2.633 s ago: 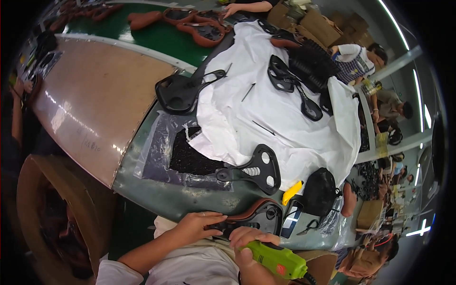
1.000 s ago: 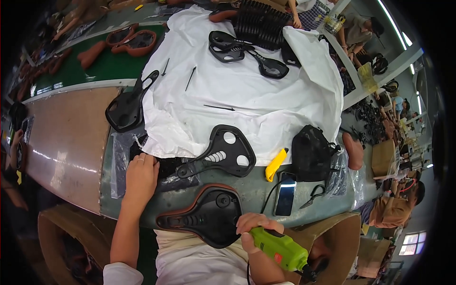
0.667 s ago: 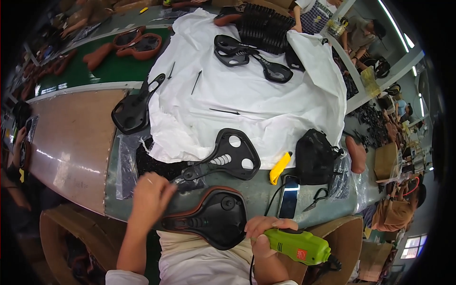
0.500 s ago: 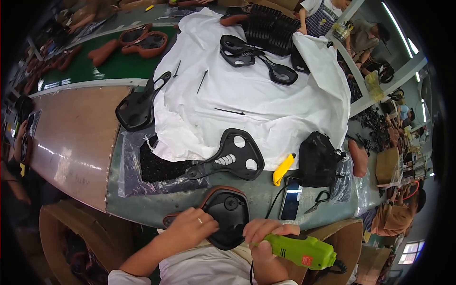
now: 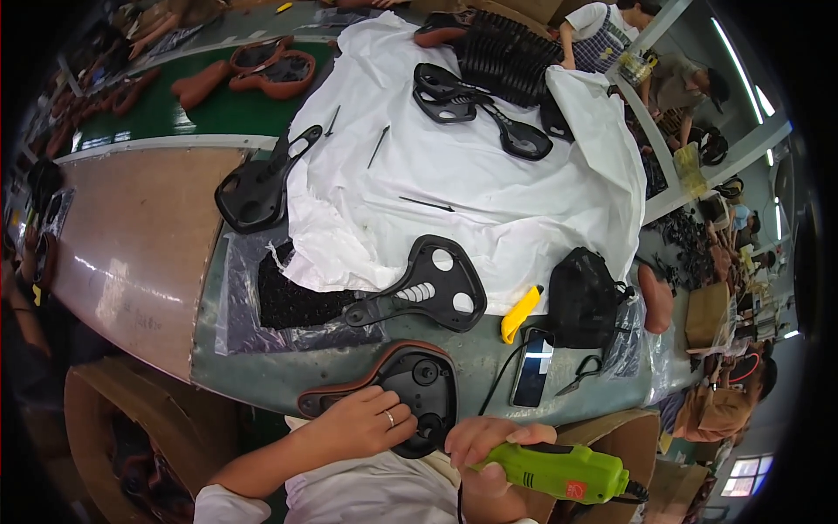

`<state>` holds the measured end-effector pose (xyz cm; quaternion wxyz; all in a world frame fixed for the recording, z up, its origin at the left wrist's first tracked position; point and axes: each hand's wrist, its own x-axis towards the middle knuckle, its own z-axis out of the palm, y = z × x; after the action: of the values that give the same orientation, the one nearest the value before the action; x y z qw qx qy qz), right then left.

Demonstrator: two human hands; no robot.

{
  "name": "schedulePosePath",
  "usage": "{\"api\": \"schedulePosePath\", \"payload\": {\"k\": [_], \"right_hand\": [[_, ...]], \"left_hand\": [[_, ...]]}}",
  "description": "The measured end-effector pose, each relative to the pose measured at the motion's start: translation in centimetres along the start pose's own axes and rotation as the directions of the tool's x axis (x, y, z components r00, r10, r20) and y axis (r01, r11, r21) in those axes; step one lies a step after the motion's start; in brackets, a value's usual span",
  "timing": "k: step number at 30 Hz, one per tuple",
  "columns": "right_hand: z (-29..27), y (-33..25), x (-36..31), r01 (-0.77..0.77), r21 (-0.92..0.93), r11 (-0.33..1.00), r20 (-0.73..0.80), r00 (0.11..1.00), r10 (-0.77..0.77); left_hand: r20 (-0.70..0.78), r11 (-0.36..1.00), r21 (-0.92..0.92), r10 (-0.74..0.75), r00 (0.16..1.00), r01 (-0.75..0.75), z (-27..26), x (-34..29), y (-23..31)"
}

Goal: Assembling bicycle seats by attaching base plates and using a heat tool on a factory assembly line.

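Observation:
A bicycle saddle [image 5: 403, 381] with a reddish-brown cover lies underside up at the table's near edge, its black base showing and its nose to the left. My left hand [image 5: 371, 421], a ring on one finger, lies over the saddle with its fingers curled together on the base; the fingertips are hidden, so I cannot tell what they pinch. My right hand [image 5: 489, 450] is wrapped round the front of a lime-green corded electric screwdriver [image 5: 559, 472], at the saddle's right side. The tool's tip is hidden behind my fingers.
Beyond the saddle lie a black saddle base [image 5: 429, 284], a yellow cutter [image 5: 521, 314], a phone [image 5: 532, 371], scissors [image 5: 580, 375] and a black bag [image 5: 583, 297]. More bases lie on a white sheet [image 5: 367, 210]. Cardboard boxes [image 5: 166, 410] flank me; co-workers [image 5: 602, 35] work farther off.
My left hand has moved right and slightly down across the saddle base, baring more of the nose. The electric screwdriver in my right hand has shifted slightly right and down.

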<state>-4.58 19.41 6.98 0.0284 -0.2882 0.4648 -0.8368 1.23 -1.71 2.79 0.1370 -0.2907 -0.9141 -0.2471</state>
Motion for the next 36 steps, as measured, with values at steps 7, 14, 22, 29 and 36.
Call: {"api": "schedulePosePath", "payload": {"k": [7, 14, 22, 29, 36], "right_hand": [[0.7, -1.1, -0.2, 0.084, -0.052, 0.995, -0.093, 0.992, -0.088], [-3.1, -0.6, -1.9, 0.169, -0.290, 0.942, -0.004, 0.984, -0.178], [-5.0, 1.6, -2.7, 0.180, -0.239, 0.954, 0.097, 0.982, -0.161], [-4.4, 2.3, -0.7, 0.182, -0.246, 0.952, 0.256, 0.959, -0.117], [-4.5, 2.0, -0.8, 0.062, -0.097, 0.993, 0.134, 0.990, -0.049]], "left_hand": [[-0.190, 0.976, -0.199, -0.124, 0.974, 0.086, 1.1, 0.4, -0.1], [-0.348, 0.575, 0.346, -0.655, 0.671, 0.741, -1.7, -3.5, -10.8], [-0.477, 0.551, 0.217, -0.660, 0.580, 0.806, 0.0, -2.7, -12.1], [-0.638, 0.592, 0.066, -0.593, 0.490, 0.803, 2.0, -1.3, -10.8], [-0.609, 0.842, -0.170, -0.499, 0.617, 0.513, 1.3, -0.1, -6.7]]}}
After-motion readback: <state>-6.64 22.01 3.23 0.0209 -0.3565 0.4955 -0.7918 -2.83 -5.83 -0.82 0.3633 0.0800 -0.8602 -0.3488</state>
